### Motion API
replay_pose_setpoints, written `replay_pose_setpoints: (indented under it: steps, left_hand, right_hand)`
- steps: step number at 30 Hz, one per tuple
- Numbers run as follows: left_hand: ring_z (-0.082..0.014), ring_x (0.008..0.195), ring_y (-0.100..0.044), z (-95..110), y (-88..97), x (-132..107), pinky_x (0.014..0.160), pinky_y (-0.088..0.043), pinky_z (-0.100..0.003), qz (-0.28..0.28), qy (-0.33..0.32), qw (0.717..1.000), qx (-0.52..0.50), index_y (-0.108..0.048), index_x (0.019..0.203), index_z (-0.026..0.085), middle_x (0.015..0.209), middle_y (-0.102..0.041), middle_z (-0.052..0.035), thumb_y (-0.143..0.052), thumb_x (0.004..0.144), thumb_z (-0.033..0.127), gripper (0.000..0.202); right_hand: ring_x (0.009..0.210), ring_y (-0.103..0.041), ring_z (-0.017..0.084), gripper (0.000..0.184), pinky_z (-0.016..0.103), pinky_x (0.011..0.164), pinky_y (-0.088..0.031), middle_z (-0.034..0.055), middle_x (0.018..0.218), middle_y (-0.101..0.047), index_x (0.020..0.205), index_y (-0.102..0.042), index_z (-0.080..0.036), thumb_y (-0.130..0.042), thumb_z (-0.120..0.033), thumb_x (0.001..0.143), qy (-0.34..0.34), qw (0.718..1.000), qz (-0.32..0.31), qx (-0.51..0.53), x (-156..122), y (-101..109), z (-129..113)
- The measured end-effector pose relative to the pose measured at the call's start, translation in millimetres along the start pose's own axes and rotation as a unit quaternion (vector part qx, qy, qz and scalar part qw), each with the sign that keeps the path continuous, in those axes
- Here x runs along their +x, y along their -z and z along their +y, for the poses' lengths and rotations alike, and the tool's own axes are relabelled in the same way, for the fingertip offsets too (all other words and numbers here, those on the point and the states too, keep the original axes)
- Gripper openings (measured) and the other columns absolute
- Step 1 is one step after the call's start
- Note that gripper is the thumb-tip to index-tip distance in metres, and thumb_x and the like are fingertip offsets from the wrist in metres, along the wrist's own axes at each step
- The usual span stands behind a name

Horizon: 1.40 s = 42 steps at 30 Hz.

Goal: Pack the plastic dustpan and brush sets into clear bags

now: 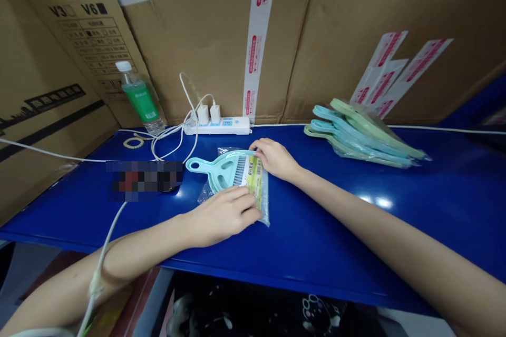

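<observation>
A small teal dustpan and brush set (225,168) lies in a clear plastic bag (263,205) on the blue table (316,231). A yellow-green label card (255,179) sits inside the bag. My left hand (225,215) rests on the bag's near edge, fingers curled and pressing it down. My right hand (274,158) pinches the bag's far edge by the card.
A pile of bagged teal and green dustpan sets (363,134) lies at the back right. A white power strip (217,125) with chargers and cables, a green-labelled bottle (140,97) and a hair tie (133,142) stand at the back left. Cardboard boxes (213,37) wall the rear.
</observation>
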<state>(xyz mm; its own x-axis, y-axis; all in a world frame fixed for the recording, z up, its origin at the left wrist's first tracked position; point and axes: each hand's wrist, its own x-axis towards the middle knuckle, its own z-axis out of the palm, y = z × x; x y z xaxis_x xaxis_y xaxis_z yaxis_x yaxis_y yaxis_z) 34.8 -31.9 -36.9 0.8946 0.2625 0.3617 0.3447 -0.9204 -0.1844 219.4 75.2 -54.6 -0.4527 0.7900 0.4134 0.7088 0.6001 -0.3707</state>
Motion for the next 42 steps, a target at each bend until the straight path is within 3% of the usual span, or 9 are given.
replay_pose_setpoints:
  steps: [12,19,29,35,42]
  left_hand:
    - [-0.0184,0.079,-0.052,-18,-8.2,-1,0.075,-0.046,-0.029,0.002,0.041,0.999,0.012,-0.059,0.090,0.015,0.084,-0.058,-0.0044,-0.040,0.095,0.015,0.020]
    - [-0.0181,0.079,-0.053,-29,-10.2,-1,0.069,-0.043,-0.029,0.005,0.087,0.995,0.038,-0.060,0.088,0.016,0.087,-0.060,-0.0044,-0.039,0.096,0.018,0.022]
    - [-0.0183,0.081,-0.052,-41,-11.5,-3,0.070,-0.042,-0.029,0.007,0.132,0.989,0.060,-0.063,0.098,0.016,0.087,-0.061,-0.0045,-0.045,0.089,0.006,0.023]
    - [-0.0200,0.083,-0.051,-45,-9.1,-3,0.071,-0.045,-0.032,0.001,0.157,0.986,0.060,-0.067,0.102,0.020,0.091,-0.065,-0.0043,-0.046,0.088,0.006,0.028]
    - [-0.0182,0.085,-0.056,-43,-11.1,-4,0.071,-0.051,-0.029,-0.002,0.180,0.982,0.050,-0.067,0.106,0.021,0.091,-0.066,-0.0034,-0.045,0.089,0.006,0.032]
  right_hand:
    - [0.076,-0.057,0.021,0.025,0.037,0.074,-0.044,0.0037,0.077,-0.065,0.092,-0.068,-0.022,-0.046,-0.011,0.083,-0.041,0.997,0.061,0.014,1,-2,14]
    - [0.089,-0.058,0.025,0.029,0.044,0.085,-0.045,0.0102,0.098,-0.065,0.108,-0.063,-0.019,-0.048,-0.019,0.083,-0.055,0.994,0.090,0.016,1,-5,21]
    - [0.098,-0.054,0.030,0.041,0.050,0.086,-0.045,0.0125,0.107,-0.061,0.119,-0.058,-0.020,-0.048,-0.022,0.080,-0.040,0.993,0.104,-0.033,-1,-10,27]
    - [0.102,-0.053,0.030,0.041,0.051,0.087,-0.045,0.0114,0.117,-0.062,0.123,-0.059,-0.021,-0.041,-0.026,0.087,-0.016,0.997,0.051,-0.056,-3,-6,19]
    - [0.119,-0.044,0.032,0.049,0.056,0.093,-0.041,0.0075,0.139,-0.052,0.132,-0.055,-0.019,-0.033,-0.039,0.093,0.010,0.996,-0.058,-0.069,-4,1,6]
